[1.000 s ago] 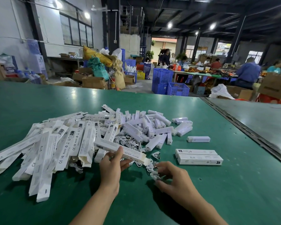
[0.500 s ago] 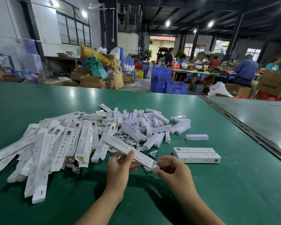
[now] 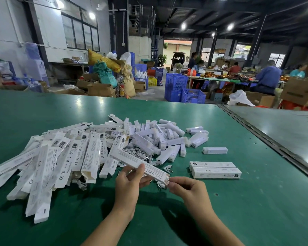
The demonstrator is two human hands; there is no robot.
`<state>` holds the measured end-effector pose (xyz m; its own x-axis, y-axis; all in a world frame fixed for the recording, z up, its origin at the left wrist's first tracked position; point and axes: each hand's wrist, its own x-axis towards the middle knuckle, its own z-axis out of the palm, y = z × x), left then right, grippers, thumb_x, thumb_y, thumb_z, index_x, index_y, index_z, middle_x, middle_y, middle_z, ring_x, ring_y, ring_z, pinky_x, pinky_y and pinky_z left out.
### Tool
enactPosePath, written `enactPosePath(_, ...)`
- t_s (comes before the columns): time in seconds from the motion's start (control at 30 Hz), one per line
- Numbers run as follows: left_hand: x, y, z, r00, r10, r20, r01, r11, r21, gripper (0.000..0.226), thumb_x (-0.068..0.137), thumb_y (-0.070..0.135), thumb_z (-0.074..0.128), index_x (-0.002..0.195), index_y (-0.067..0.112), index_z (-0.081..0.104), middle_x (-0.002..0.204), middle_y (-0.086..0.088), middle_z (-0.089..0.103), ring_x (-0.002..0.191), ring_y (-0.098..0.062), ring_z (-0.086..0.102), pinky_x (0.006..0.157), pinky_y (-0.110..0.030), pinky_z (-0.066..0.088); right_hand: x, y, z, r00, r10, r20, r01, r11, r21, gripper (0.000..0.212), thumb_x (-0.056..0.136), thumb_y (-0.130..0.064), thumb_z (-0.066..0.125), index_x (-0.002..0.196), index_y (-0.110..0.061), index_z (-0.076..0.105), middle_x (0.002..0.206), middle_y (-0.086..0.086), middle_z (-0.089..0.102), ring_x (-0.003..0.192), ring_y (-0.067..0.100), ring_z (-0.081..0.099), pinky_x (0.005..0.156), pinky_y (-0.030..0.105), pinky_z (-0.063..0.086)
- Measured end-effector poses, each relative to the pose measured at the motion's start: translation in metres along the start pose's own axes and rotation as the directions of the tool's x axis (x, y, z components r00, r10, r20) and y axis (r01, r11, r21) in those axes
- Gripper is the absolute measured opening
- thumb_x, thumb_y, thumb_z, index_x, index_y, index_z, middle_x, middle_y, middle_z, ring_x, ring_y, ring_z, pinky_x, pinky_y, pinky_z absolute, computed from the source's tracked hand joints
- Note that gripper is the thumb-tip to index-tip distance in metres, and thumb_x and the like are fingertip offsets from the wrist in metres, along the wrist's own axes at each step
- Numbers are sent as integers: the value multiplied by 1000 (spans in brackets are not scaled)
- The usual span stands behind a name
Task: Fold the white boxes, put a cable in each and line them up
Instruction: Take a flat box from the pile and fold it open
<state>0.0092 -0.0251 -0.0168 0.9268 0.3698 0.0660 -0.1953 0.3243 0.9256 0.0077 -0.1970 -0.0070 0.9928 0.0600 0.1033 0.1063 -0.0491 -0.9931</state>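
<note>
Low over the green counter (image 3: 256,210), I see the left hand (image 3: 129,181) gripping a long white box (image 3: 128,158) from beneath, its thumb pressed on the printed top face. The right hand (image 3: 187,187) pinches the near end of that box between thumb and fingertips; I cannot tell whether a cable plug is caught in the pinch too. The box is held off the counter and slants away to the left. Just beyond it lies a tangle of white cables (image 3: 137,151). To the left spreads a heap of flat, unfolded boxes (image 3: 60,157). Farther back is a pile of short white blocks (image 3: 167,137), with one lying apart on the right. Right of the hands, two folded boxes (image 3: 215,169) lie side by side, touching.
</note>
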Motion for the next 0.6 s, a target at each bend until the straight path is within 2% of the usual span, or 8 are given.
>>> enactPosePath(0.13,-2,0,-1,1000,-12,17,12,1000,-13,16,93,21,64,104,9,62,94,-7,78,80,-27,76,61,-24,59,2,2,0,998,-22,-54,20,999,-28,19,75,1,79,86,-13,75,78,4,76,71,14,70,67,20,54)
enactPosePath(0.3,-1,3,0,996,-65,65,67,997,-33,38,79,36,67,104,8,62,94,-9,77,81,-30,75,59,-24,57,3,1,-1,995,-74,-73,68,995,-78,25,72,1,81,87,-16,70,76,-1,76,71,12,71,64,16,52)
enactPosePath(0.47,-1,4,-2,988,-109,112,115,992,-51,36,79,36,67,102,9,60,96,-12,77,80,-31,75,58,-25,58,-1,0,-2,986,-153,-60,136,966,-222,19,73,-10,83,78,-23,72,76,-9,72,64,1,60,60,11,43)
enactPosePath(0.6,-1,5,-2,978,-148,146,156,987,-42,38,80,37,65,106,9,61,97,-13,77,79,-30,75,56,-25,56,-2,-1,-1,981,-182,-74,162,962,-221,21,72,-13,84,79,-28,73,72,-13,69,52,-2,51,53,10,38)
